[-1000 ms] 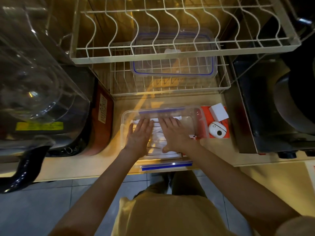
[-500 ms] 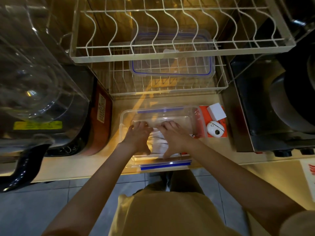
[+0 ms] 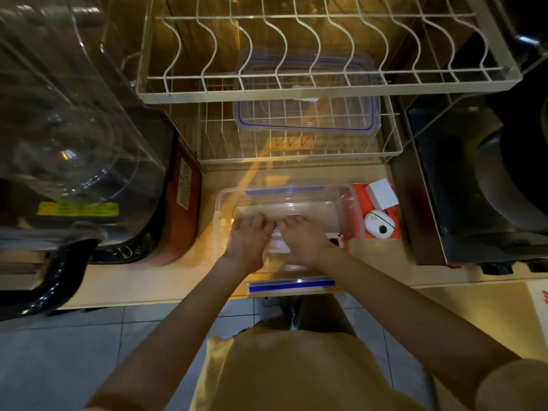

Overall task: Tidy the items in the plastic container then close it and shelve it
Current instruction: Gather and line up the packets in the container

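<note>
Clear plastic container (image 3: 289,203) sits open on the wooden worktop (image 3: 154,280), near its front edge, long side facing the person. Blue clip flaps show on its far rim and on the near rim.

Both hands are inside the container, side by side, knuckles up. Left hand (image 3: 247,241) and right hand (image 3: 305,241) have fingers curled down over white items (image 3: 278,243) lying on the container floor — motion blur, so cannot tell whether either grip actually clasps the items or only presses on them. Fingertips of the two hands nearly meet at the middle.

A small red-and-white piece (image 3: 336,239) pokes out just right of the right hand; too blurred to identify.

Just beside the container's right wall: an orange card (image 3: 360,221) flat on the worktop, with a white box (image 3: 381,193) and a round white device (image 3: 379,224) on it.

Behind the container stands a two-tier wire dish rack (image 3: 296,90). On its lower tier lies a second clear lid or tub with a blue seal (image 3: 307,114) — cannot tell which.

Left: a large clear appliance (image 3: 68,137). Right: a dark metal appliance (image 3: 474,188).
</note>
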### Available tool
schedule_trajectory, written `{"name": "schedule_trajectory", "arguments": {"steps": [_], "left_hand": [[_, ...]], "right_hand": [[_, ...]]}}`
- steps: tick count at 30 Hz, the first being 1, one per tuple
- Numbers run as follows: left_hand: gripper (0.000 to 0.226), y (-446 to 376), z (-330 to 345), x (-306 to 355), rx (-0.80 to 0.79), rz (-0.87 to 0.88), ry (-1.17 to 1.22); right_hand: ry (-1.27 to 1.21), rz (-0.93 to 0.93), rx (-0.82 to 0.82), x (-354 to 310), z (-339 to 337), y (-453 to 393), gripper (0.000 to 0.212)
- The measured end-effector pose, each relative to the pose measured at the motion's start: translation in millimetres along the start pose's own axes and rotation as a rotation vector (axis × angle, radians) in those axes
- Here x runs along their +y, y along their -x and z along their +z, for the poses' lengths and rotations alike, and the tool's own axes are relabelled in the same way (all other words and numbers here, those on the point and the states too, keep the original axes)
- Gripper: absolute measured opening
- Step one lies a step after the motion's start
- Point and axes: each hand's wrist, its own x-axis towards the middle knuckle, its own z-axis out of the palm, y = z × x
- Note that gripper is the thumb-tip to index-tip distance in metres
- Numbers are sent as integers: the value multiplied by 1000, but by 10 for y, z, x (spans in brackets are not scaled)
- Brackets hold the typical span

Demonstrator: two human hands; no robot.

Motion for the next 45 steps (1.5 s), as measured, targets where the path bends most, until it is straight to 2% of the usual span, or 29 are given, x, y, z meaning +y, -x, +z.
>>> {"name": "schedule_trajectory", "arguments": {"steps": [8, 12, 16, 19, 22, 24, 25, 27, 29, 31, 33, 35, 40, 45], "left_hand": [[48, -71, -17, 57, 89, 12, 23], [26, -61, 8, 55, 116, -5, 140], [30, -22, 6, 40, 95, 9, 339], [34, 12, 7, 1, 101, 8, 576], [33, 46, -4, -23, 171, -63, 988], [48, 65, -23, 19, 230, -146, 1252], [54, 65, -26, 59, 243, -158, 1349], [49, 55, -34, 147, 264, -92, 1444], [45, 51, -39, 227, 266, 19, 1436], [45, 33, -16, 263, 273, 36, 1417], [34, 6, 37, 253, 312, 40, 1382], [34, 10, 56, 242, 341, 44, 1342], [75, -7, 155, 147, 282, 77, 1226], [75, 18, 148, 63, 215, 91, 1242]], "right_hand": [[-207, 120, -80, -86, -96, 41, 31], [-256, 124, -136, -109, -161, 61, 28], [-376, 94, -182, -68, -300, 152, 34], [-637, 104, -209, 94, -520, 304, 42], [-1144, 152, 2, 234, -666, 529, 39], [-1302, 196, 124, 215, -631, 612, 54], [-1284, 212, 139, 162, -589, 619, 64], [-1252, 220, 171, 21, -476, 571, 75], [-1260, 243, 294, -92, -395, 501, 68], [-1219, 266, 405, -138, -321, 438, 61], [-1129, 268, 453, -171, -261, 418, 60], [-1039, 269, 470, -200, -218, 419, 62], [-979, 227, 478, -212, -193, 452, 61], [-992, 234, 539, -201, -206, 489, 59]]}}
